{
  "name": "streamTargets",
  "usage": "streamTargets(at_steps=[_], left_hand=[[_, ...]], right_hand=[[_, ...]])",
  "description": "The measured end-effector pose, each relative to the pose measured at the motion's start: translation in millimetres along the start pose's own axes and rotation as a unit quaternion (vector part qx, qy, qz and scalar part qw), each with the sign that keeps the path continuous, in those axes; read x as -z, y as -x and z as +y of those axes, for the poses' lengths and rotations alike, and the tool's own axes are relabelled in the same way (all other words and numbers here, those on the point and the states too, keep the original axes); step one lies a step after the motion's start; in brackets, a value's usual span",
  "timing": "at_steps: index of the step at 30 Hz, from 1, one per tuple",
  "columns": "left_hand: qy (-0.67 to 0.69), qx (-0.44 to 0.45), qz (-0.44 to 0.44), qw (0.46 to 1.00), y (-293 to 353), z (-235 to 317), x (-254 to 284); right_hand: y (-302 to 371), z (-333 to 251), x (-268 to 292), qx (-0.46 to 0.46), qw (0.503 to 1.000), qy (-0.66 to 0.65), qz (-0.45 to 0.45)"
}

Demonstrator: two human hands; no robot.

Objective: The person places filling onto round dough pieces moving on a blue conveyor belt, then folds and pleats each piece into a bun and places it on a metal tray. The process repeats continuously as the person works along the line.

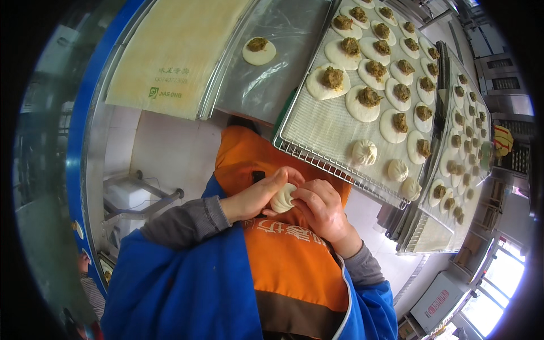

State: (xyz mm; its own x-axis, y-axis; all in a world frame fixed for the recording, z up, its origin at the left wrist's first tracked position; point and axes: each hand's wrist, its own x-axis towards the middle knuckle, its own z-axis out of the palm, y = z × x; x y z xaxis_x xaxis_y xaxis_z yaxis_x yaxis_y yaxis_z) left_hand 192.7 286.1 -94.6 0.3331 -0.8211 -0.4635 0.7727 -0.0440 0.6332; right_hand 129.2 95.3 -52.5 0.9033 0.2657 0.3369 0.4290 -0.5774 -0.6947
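A pleated, pale dough bun (281,199) sits between my two hands, in front of my orange apron. My left hand (258,194) cups it from the left side, thumb on top. The fingers of my right hand (322,207) pinch at its right side. Just beyond, a wire rack tray (317,127) with a mesh liner carries several flat dough rounds (362,110), each topped with brown filling (369,96). Along its near edge stand three pleated buns (364,152). Whatever filling the held bun contains is hidden.
One filled dough round (259,52) lies on a shiny sheet-covered surface (241,93), left of the tray. Farther left is a yellowish printed sheet (170,51) beside a blue-edged frame (75,141). A second rack (436,226) of filled rounds stands at the right. Another person's hand (84,262) shows at lower left.
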Motion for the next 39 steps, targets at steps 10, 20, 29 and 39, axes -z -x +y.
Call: streamTargets(at_steps=[10,20,29,39], left_hand=[[-0.083,-0.102,0.002,0.991,7.2,7.8,-8.9],[-0.122,-0.11,0.069,0.984,10.6,6.0,-7.5],[0.084,0.161,-0.033,0.983,-0.7,16.6,4.3],[-0.157,-0.132,0.084,0.975,5.7,13.9,-16.8]], right_hand=[[1.7,4.0,3.1,0.022,0.999,0.003,0.033],[4.4,-3.1,-8.3,-0.111,0.989,-0.097,0.024],[0.5,-10.1,-0.6,-0.072,0.994,-0.082,-0.016],[-7.5,-14.8,7.3,-0.144,0.978,-0.149,-0.002]])
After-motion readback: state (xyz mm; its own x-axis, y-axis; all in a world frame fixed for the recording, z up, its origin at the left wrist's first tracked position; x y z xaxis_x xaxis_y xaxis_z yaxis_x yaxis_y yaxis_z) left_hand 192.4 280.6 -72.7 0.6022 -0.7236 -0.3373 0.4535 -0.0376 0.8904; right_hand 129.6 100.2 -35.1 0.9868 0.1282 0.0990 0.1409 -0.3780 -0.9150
